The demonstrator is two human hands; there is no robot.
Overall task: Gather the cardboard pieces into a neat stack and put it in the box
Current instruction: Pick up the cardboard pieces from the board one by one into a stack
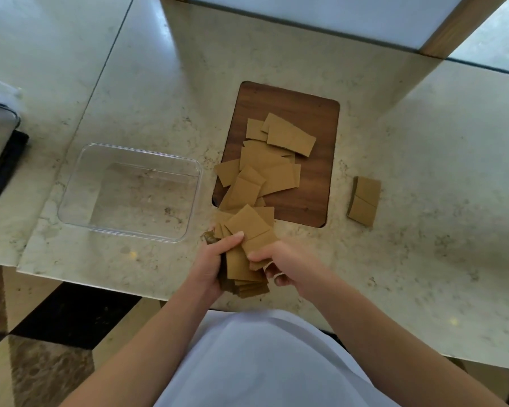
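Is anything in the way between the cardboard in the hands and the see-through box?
Nothing visible blocks it. Both hands, left and right, hold the cardboard bundle just beside the clear box, which is open on top with no lid and nothing inside. Only bare countertop lies between them.

A single head-worn wide-angle camera is looking steeply down from above the person's chest, facing forward over the near edge of the marble worktop (394, 142). It is sitting close, with both forearms entering from the bottom of the frame. The wide lens is bending the worktop's edges, and the floor (41, 333) is showing at lower left.
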